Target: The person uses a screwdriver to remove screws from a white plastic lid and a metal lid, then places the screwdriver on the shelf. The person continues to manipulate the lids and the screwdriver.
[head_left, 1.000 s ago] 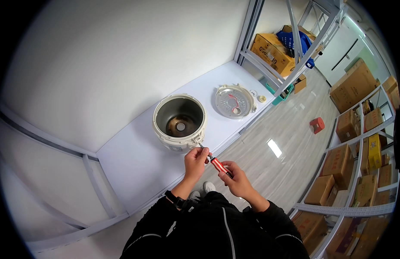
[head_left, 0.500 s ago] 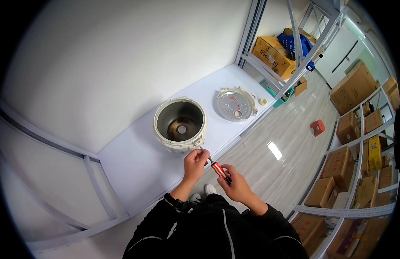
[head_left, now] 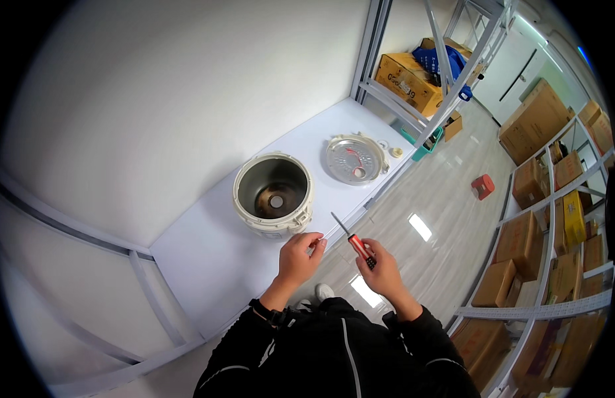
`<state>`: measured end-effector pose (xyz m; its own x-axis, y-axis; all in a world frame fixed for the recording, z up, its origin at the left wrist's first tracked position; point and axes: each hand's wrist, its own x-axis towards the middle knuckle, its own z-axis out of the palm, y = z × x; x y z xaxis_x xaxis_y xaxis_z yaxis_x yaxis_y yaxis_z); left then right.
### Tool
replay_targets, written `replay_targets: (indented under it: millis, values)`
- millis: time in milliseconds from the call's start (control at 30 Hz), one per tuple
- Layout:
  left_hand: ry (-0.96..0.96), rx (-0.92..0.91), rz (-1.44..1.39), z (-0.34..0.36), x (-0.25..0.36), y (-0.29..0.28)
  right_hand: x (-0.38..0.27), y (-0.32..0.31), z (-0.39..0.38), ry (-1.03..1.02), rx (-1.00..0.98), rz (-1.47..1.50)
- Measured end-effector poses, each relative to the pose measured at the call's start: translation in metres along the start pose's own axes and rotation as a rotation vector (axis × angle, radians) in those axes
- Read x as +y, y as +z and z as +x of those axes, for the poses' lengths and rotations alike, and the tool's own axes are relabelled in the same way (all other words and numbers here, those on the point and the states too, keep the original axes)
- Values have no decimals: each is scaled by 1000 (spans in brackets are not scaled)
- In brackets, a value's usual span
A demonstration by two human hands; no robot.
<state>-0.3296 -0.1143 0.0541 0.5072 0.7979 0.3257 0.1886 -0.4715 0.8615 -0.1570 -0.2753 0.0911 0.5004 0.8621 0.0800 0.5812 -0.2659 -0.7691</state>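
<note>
The open rice cooker body [head_left: 305,192], cream-coloured with a dark, brown-stained inside, stands on the white shelf. My left hand [head_left: 299,260] is just in front of its near side, thumb and fingers drawn together; anything between them is too small to make out. In my right hand [head_left: 384,273] is a screwdriver [head_left: 358,246] with a red and white handle, its bare shaft pointing up and left, apart from the cooker. The cooker's detached lid [head_left: 341,161] lies on the shelf to the right, silvery side up, with a red strip on it.
Near the lid sits a small cream round part [head_left: 396,152]. A metal post [head_left: 366,46] rises at the shelf's far end, beyond it a yellow carton [head_left: 407,83] and a green basket [head_left: 423,151]. A red stool [head_left: 482,187] and a rack of cartons [head_left: 520,249] stand to the right.
My right hand has drawn back to the right with the screwdriver, whose tip has left my left hand's fingers. My left hand stays near the cooker.
</note>
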Motion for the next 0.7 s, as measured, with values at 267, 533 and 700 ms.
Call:
replay_targets:
  millis: [267,533,700]
  values:
    - [362,241,420,44,40,-28,36,7,34,-17,-108,-282]
    - [92,231,736,70,36,2,63,5,98,-110,-252,-321]
    - [-1,255,753,69,39,7,81,9,154,-226,-313,-314]
